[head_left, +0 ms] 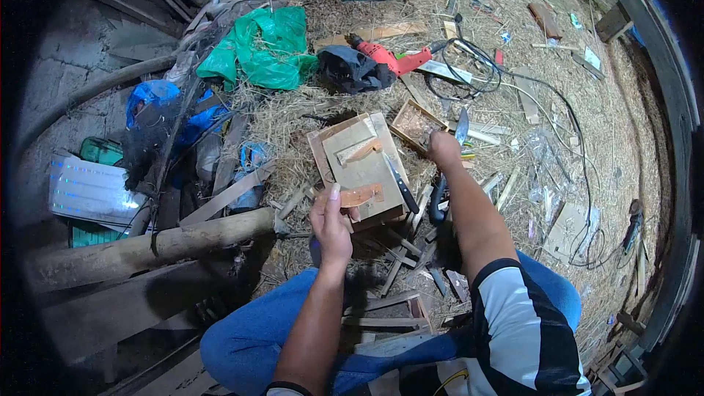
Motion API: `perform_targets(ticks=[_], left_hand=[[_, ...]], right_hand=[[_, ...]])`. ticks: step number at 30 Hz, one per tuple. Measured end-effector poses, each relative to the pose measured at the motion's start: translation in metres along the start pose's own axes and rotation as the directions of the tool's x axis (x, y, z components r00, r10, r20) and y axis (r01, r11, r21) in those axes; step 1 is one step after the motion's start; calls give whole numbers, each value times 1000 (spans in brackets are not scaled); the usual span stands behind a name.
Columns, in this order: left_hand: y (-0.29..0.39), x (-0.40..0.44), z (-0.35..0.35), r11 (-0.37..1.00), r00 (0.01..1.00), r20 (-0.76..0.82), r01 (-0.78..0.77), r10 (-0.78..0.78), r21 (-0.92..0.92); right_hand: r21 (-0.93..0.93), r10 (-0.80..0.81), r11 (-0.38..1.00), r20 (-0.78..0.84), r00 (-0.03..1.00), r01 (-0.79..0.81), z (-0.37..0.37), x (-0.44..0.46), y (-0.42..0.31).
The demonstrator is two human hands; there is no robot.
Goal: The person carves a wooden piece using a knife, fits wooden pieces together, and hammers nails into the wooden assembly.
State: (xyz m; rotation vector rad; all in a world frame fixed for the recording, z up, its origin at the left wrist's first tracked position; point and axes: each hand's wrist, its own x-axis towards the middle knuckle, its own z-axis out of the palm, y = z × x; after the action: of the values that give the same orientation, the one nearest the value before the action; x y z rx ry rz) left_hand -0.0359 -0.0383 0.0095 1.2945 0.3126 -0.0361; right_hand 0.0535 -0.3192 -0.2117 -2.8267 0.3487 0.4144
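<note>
My left hand (331,226) is closed on a small reddish-brown piece of wood (359,196), its thumb pointing up. The piece is over the near edge of a pale wooden box (345,132) with a flat top. On that top lies a second curved wood piece (364,149), and beside it a black-handled knife (400,185). My right hand (444,151) has its fingers curled at the near right corner of a small open wooden tray (400,119). Small bits lie inside the tray; what the fingers hold, if anything, is hidden. A broad blade (462,126) stands out just beyond that hand.
A red power drill (400,61) lies beyond the box, its cable looping right. Green plastic sheeting (264,48) and a black bag (348,70) lie nearby. At left is a thick wooden pole (161,249). Straw and wood scraps cover the ground; a wooden frame (389,315) sits between my legs.
</note>
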Motion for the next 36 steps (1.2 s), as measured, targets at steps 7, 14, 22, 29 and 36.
perform_targets(ticks=[7, 14, 22, 29, 36], left_hand=[[4, -2, -2, 999, 1000, 14, -12, 11, 49], [-1, 2, -3, 999, 999, 41, -28, 26, 42], [-1, 2, 0, 999, 999, 24, -37, 37, -5], [1, 1, -1, 999, 1000, 11, -21, 20, 48], [2, 4, -5, 996, 1000, -10, 15, -14, 89]], right_hand=[[-100, -80, 992, -23, 997, 77, -20, -16, -13], [-148, -61, 987, 12, 998, 62, 3, 2, -10], [-86, -81, 993, -15, 997, 80, 10, 3, 0], [-14, -97, 995, -50, 994, 96, 8, 0, 2], [303, 0, 952, -155, 988, 48, 15, 2, 20]])
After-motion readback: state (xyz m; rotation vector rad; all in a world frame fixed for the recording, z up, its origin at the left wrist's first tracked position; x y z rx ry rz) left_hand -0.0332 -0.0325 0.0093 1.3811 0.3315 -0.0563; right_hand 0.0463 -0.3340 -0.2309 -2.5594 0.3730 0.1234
